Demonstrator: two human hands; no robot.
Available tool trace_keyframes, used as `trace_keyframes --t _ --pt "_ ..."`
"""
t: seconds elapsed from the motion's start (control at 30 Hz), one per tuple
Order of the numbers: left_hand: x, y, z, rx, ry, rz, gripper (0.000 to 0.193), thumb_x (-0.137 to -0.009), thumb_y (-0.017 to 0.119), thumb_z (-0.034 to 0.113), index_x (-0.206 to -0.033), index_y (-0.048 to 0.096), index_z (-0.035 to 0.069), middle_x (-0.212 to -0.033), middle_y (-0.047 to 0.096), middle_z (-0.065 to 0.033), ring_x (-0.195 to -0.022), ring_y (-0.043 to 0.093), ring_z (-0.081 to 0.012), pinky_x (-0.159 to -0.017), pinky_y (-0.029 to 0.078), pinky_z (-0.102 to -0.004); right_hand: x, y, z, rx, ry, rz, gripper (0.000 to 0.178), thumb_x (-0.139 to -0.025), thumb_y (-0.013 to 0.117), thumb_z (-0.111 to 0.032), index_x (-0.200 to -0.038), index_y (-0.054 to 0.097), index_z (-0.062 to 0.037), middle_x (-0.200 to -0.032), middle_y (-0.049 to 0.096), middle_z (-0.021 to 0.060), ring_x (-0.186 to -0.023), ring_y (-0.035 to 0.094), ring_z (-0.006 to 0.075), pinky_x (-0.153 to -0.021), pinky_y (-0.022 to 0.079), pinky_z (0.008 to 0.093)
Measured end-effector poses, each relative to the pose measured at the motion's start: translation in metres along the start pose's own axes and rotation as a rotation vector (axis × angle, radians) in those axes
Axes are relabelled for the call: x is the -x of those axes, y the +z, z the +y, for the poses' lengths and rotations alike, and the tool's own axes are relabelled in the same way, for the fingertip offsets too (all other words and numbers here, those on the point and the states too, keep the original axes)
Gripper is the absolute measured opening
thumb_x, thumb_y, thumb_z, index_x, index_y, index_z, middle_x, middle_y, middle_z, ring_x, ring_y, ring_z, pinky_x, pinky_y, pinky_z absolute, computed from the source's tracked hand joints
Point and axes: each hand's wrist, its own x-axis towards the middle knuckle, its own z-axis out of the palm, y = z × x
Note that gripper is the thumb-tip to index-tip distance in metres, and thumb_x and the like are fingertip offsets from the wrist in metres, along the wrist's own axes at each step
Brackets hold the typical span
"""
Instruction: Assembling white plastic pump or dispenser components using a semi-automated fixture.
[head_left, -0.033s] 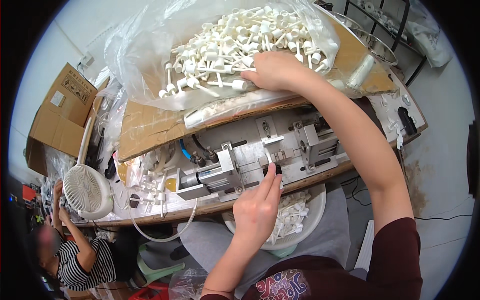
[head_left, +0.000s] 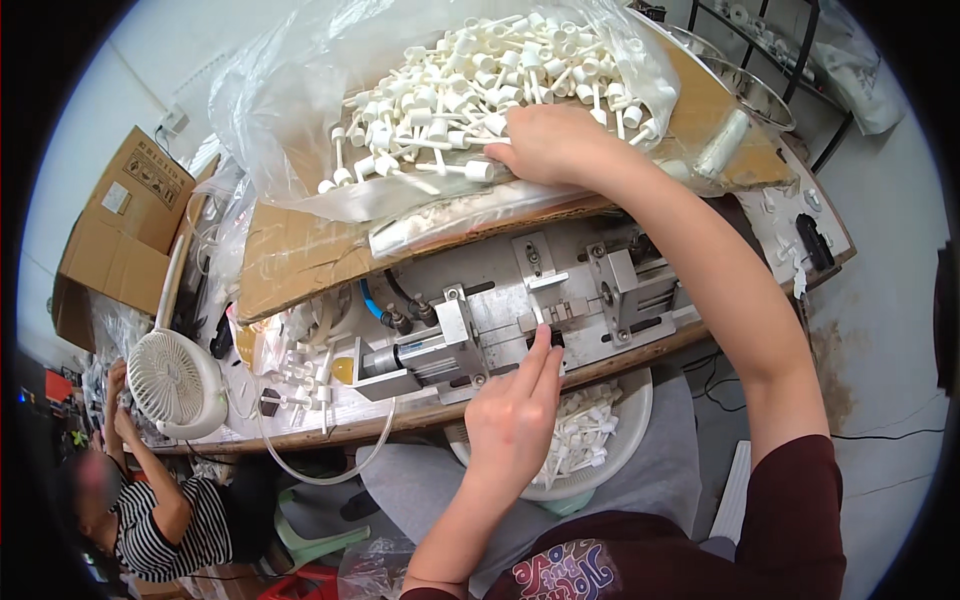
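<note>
My right hand point(head_left: 560, 145) reaches to the near edge of a heap of small white plastic scoops point(head_left: 450, 100). Its thumb is apart from the fingers, beside a scoop's cup, and the far fingertips are partly hidden. Below it, my left hand point(head_left: 512, 415) has its index and middle fingers stretched toward the metal jig point(head_left: 560, 310) of a bench machine. The index fingertip meets a thin white stem point(head_left: 539, 312) there. The left thumb is hidden. The scoops lie on a clear plastic bag point(head_left: 280, 120) over cardboard point(head_left: 300, 250).
Pneumatic cylinders point(head_left: 415, 355) flank the jig. A white basket point(head_left: 640, 420) of white pieces stands below the table edge. Left are a white fan point(head_left: 178, 380), loose scoops and a cardboard box point(head_left: 125, 235). A person in a striped top point(head_left: 170, 530) works at far left.
</note>
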Motion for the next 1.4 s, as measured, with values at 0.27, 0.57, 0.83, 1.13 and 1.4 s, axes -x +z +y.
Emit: trace_keyframes --t 0.27,0.57,0.83,1.13,1.4 --pt "-0.005 -0.002 -0.001 -0.001 0.017 -0.026 0.026 -0.077 0.077 0.012 -0.102 0.073 0.006 -0.121 0.069 -0.0057 -0.055 0.061 -0.0202 -0.056 0.051 -0.0296 0.020 -0.004 0.012 -0.021 -0.062 0.221 0.036 -0.095 0.061 -0.033 -0.102 0.057 0.0019 -0.086 0.068 0.0198 -0.084 0.068 0.0349 -0.075 0.053 0.0447" --pt "-0.006 -0.007 -0.005 0.139 -0.038 -0.042 0.028 -0.080 0.077 0.012 -0.107 0.072 0.005 -0.121 0.069 -0.0090 -0.058 0.064 -0.0164 -0.058 0.052 -0.0261 0.030 -0.034 0.054 -0.202 -0.200 0.194 0.039 -0.098 0.058 -0.037 -0.095 0.060 0.0020 -0.079 0.062 0.0175 -0.072 0.057 0.0293 -0.068 0.044 0.0410" --pt "-0.024 -0.028 -0.010 1.063 -0.403 0.247 0.051 -0.095 0.064 0.010 -0.142 0.048 -0.001 -0.135 0.057 -0.0206 -0.088 0.067 -0.0157 -0.070 0.059 -0.0298 0.097 -0.023 0.035 -0.549 -0.346 -0.012 0.036 -0.097 0.058 -0.037 -0.103 0.066 -0.0024 -0.075 0.064 0.0154 -0.070 0.062 0.0268 -0.066 0.047 0.0388" --pt "0.011 -0.051 -0.022 1.421 -0.428 -0.064 0.033 -0.082 0.073 -0.007 -0.114 0.067 -0.008 -0.106 0.063 -0.0135 -0.092 0.069 -0.0197 -0.078 0.062 -0.0309 0.178 0.035 0.040 -0.950 -0.248 -0.216 0.023 -0.099 0.060 -0.025 -0.098 0.064 -0.0027 -0.075 0.064 -0.0012 -0.061 0.055 0.0089 -0.056 0.043 0.0251" --pt "0.008 -0.001 -0.004 0.092 0.001 0.075 0.029 -0.074 0.080 0.005 -0.102 0.074 0.003 -0.112 0.072 -0.0071 -0.072 0.068 -0.0180 -0.066 0.054 -0.0264 0.205 0.053 -0.004 -1.688 0.350 0.036 0.029 -0.103 0.055 -0.033 -0.093 0.058 -0.0054 -0.069 0.053 -0.0040 -0.054 0.040 0.0012 -0.050 0.031 0.0173"
